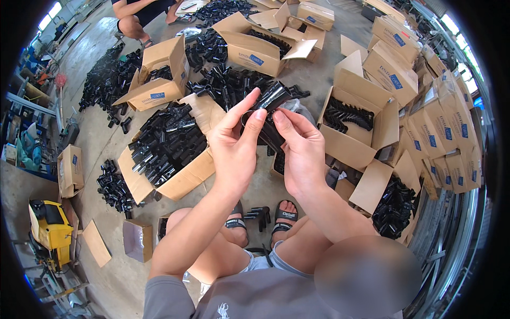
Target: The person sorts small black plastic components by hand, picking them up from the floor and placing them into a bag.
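Raised in front of me, a glossy black tubular part [275, 95] with a longer dark piece extending below it is held between both hands. My left hand [235, 143] grips its left side, thumb on the near face and index finger stretched along it. From the right, my right hand [303, 151] pinches the same part with thumb and fingers. Its lower portion is partly hidden behind my fingers. Left of my hands, an open carton [186, 176] holds many similar black parts [169, 141]. Between my sandalled feet stand several small black parts [258, 215].
Loose heaps of black parts [114, 74] cover the floor ahead. Open cartons [255, 58] stand among them, and another box [350, 143] at right holds rows of parts. Stacked sealed cartons [441, 127] line the right side. A yellow machine [53, 228] stands left. Another person [135, 24] crouches far off.
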